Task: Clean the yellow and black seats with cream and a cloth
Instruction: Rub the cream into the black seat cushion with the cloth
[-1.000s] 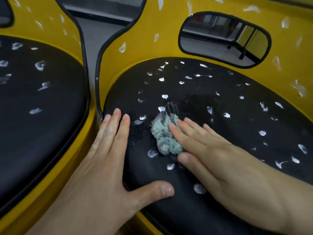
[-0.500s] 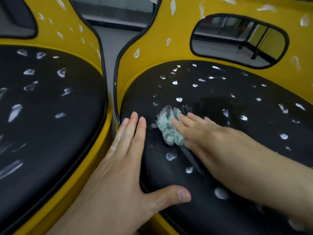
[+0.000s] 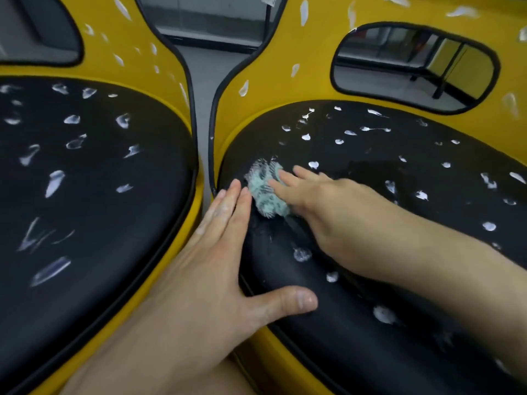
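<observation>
Head view: right hand (image 3: pixel 319 201) presses cloth (image 3: pixel 266 195) onto seat (image 3: pixel 399 280).

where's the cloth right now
In the head view the cloth sits near the left edge of the right seat, pressed under the right hand, beside the left hand.

No readable text

Neither seat (image 3: pixel 399 172) carries a legible word, label, brand or number; the yellow backrests (image 3: pixel 285 89) and black cushions show only white cream dabs (image 3: pixel 313 165).
</observation>
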`<state>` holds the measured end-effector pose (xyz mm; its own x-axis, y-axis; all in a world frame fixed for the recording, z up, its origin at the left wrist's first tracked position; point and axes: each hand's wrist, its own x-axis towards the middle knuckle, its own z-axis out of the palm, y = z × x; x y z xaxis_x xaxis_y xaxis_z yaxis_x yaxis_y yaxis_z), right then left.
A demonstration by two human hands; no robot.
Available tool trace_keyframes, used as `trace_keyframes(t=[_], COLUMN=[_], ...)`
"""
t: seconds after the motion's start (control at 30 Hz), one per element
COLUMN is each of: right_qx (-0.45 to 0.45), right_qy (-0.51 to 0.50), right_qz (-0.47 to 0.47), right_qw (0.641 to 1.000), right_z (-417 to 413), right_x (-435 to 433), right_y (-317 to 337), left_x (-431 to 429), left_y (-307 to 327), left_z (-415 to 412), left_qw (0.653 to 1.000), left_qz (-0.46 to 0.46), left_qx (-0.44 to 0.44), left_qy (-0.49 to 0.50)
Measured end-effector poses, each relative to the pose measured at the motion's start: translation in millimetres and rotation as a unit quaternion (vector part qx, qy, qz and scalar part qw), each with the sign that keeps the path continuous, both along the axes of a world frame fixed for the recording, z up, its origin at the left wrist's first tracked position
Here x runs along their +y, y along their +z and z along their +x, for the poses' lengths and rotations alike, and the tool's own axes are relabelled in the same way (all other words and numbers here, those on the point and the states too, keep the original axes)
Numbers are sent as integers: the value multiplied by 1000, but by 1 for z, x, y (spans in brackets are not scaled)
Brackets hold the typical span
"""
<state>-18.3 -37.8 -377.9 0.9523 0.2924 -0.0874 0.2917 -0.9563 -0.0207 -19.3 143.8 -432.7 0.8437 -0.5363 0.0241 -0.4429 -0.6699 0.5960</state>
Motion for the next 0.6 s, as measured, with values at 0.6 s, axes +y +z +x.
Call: trace_keyframes(t=[0.6], right_qx=[-4], right_qy=[2], right_qz=[13], right_qw=[1000], right_z=[-14], right_x=[6], right_y=[-9], left_x=[6], left_y=[-1], left_z=[2], left_qw=[999], left_qz=[-50], left_qx=[20], left_qy=[8])
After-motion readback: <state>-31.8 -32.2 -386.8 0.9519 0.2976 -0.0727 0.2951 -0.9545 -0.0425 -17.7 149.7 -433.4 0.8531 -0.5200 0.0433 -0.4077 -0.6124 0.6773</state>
